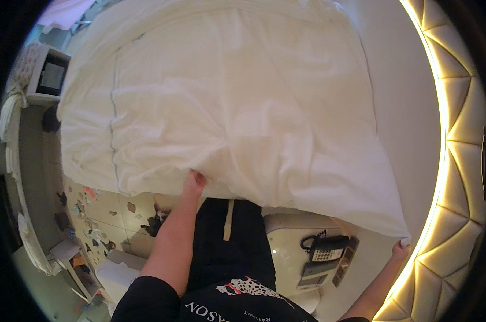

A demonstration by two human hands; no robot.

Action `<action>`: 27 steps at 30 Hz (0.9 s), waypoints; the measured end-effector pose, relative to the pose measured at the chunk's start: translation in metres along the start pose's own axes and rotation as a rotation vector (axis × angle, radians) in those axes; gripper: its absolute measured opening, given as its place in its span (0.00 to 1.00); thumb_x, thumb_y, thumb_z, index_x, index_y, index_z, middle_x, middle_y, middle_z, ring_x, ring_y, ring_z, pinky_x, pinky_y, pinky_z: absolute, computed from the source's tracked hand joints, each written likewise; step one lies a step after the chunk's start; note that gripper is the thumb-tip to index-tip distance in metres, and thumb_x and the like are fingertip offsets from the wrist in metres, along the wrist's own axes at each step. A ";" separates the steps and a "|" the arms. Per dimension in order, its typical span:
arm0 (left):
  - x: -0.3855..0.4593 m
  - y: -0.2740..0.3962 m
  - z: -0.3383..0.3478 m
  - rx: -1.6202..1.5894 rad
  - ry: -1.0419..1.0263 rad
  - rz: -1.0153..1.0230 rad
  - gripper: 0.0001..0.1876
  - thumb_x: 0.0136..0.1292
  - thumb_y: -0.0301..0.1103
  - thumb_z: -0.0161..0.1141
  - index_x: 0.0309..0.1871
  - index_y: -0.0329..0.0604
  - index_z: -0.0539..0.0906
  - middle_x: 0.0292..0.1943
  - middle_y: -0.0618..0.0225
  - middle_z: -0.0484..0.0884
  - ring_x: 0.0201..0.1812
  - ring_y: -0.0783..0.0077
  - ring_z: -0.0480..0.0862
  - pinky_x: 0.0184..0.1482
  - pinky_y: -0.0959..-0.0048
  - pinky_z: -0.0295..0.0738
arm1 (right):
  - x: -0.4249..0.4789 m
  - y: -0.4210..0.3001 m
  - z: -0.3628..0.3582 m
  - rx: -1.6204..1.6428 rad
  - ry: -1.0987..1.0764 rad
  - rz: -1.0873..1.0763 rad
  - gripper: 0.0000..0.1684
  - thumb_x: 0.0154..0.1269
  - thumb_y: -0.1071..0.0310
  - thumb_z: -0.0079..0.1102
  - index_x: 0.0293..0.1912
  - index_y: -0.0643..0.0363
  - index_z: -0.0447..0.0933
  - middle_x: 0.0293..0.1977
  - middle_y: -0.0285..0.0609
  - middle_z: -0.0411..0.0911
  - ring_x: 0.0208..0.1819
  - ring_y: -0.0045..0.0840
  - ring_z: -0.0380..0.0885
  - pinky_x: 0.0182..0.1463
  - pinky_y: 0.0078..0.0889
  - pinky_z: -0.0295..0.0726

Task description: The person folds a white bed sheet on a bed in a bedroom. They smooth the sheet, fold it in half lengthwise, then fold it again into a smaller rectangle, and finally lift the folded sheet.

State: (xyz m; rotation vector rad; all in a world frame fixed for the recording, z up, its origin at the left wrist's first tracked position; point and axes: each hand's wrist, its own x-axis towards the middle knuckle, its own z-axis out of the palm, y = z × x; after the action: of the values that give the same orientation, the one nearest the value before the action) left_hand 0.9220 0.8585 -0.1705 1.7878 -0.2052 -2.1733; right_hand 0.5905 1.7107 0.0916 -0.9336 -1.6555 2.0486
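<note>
A large white duvet [243,92] covers most of the bed before me, wrinkled along the near side. A thin blue-grey line [113,116] runs across it towards the left end. My left hand [194,183] is closed on the duvet's near edge, just left of my body, and folds fan out from that grip. Far to the right, my right hand [401,248] pinches a corner of the duvet, pulling it into a point close to the lit headboard [458,169].
A bedside table [291,245] with a desk telephone [327,248] stands by my right leg. Scattered scraps [92,237] and a dark item [154,223] lie on the tiled floor [122,217] at left. Beyond stands a white cabinet [46,96] holding a dark box-shaped thing.
</note>
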 end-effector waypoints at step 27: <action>-0.168 0.094 -0.210 -0.095 0.261 0.497 0.26 0.64 0.49 0.35 0.59 0.42 0.61 0.57 0.59 0.65 0.57 0.57 0.66 0.55 0.58 0.66 | -0.058 0.047 0.035 0.197 0.304 0.095 0.21 0.62 0.55 0.46 0.50 0.57 0.64 0.41 0.40 0.72 0.40 0.31 0.73 0.36 0.33 0.76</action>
State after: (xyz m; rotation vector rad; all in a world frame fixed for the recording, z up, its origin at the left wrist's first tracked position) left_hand 1.1689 0.8452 -0.0294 1.7209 -0.4252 -1.5684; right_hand 0.6148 1.6358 0.0666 -1.2030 -1.2517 1.9679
